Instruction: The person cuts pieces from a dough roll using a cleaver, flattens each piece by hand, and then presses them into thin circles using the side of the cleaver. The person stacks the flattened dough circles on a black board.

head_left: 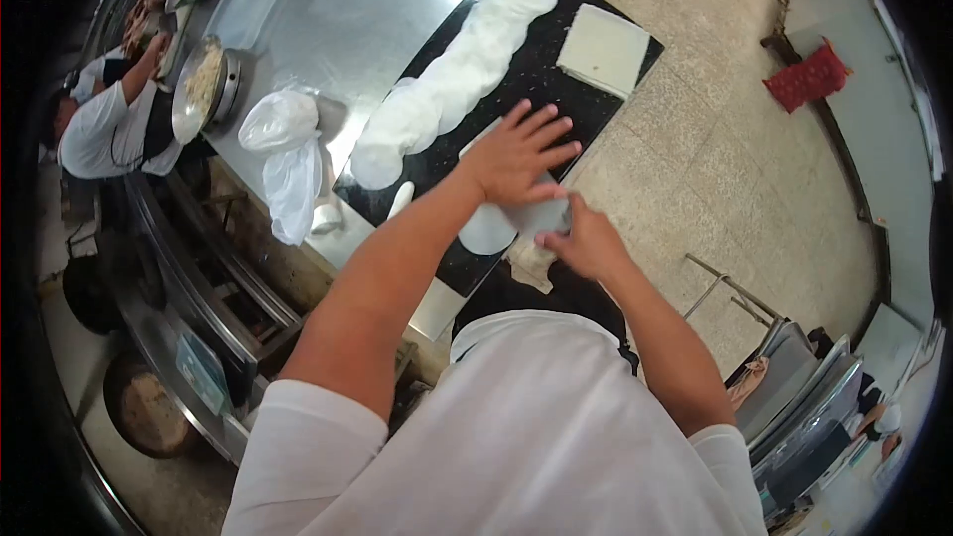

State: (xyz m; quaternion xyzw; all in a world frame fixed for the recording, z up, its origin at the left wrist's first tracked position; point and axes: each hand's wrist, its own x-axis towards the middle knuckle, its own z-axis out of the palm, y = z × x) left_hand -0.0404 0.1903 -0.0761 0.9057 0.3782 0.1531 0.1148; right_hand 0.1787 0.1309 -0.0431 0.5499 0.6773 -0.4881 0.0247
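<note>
My left hand (521,154) lies palm down with its fingers spread, over the black board near its front edge. Beneath its heel and thumb is a flat grey blade (543,215), partly hidden. My right hand (588,241) is closed around the blade's right end; its handle is not visible. A thin round white dough wrapper (486,230) lies beside the blade on the black board (437,263). Another pale piece shows partly under my left hand. Farther up, a long row of overlapping round wrappers (452,79) runs diagonally. A small white dough piece (401,200) sits left of my forearm.
A square pale stack (604,48) rests at the board's far right corner. On the steel table (338,30) are a white plastic bag (283,129) and a metal bowl of pale filling (206,84). A co-worker (114,129) stands left. A folding metal frame (730,288) stands right.
</note>
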